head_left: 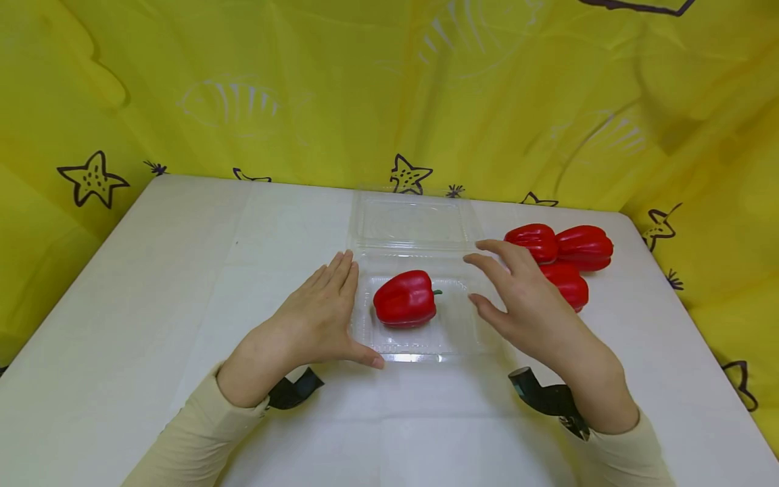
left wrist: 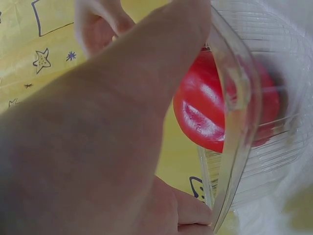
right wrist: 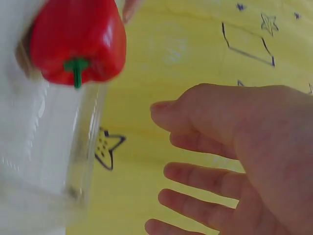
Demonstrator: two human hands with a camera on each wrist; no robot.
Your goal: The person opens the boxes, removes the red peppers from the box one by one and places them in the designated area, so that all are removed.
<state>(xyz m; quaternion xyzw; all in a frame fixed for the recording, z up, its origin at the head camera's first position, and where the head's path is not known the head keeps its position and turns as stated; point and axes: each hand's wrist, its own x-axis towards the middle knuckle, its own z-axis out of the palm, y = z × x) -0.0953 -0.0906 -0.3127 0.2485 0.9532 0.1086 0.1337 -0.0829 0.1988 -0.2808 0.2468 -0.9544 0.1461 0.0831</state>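
A red bell pepper (head_left: 404,299) with a short green stem lies on its side in the base of a clear plastic clamshell container (head_left: 462,331). The container's lid (head_left: 414,223) is folded back toward the curtain. Along the container's left side rests my left hand (head_left: 319,311), fingers straight and thumb at the front rim; the left wrist view shows its fingers at the wall (left wrist: 239,127). My right hand (head_left: 523,297) hovers by the right side, fingers spread and slightly bent, nothing between them. In the right wrist view the pepper (right wrist: 78,44) shows stem-end first, apart from that hand.
Several more red bell peppers (head_left: 584,248) lie in a group beyond my right hand, partly hidden by it. A white table (head_left: 152,284) carries everything. Behind and beside it hangs a yellow curtain (head_left: 335,81) with star and fish drawings. Dark straps (head_left: 544,396) sit at both wrists.
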